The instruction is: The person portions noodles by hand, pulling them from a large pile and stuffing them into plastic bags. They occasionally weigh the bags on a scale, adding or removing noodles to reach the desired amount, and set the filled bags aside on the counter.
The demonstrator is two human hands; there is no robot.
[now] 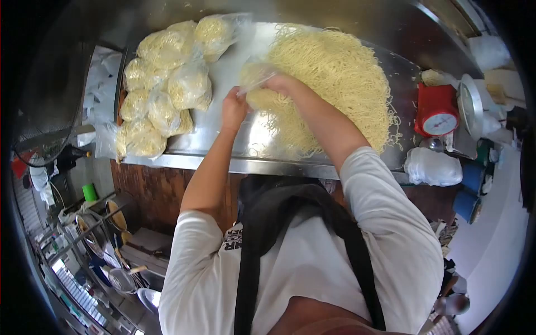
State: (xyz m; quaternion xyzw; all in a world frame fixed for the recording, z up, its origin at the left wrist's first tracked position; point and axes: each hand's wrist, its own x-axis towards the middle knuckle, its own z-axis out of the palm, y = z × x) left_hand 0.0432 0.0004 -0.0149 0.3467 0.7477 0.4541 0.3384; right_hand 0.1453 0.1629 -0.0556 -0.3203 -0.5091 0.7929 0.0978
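Note:
A clear plastic bag with some noodles in it hangs between my two hands over the steel table. My left hand pinches the near left edge of the bag. At the bag's right side is my right hand, its fingers partly hidden by the plastic and by the hand itself. A wide heap of loose yellow noodles lies right beside and beyond my right hand and forearm. To the left, several filled bags of noodles are piled together.
The steel table has a raised front edge. On the right are a red scale with a round dial, a metal pan and a white plastic bundle. A rack with strainers stands at the lower left.

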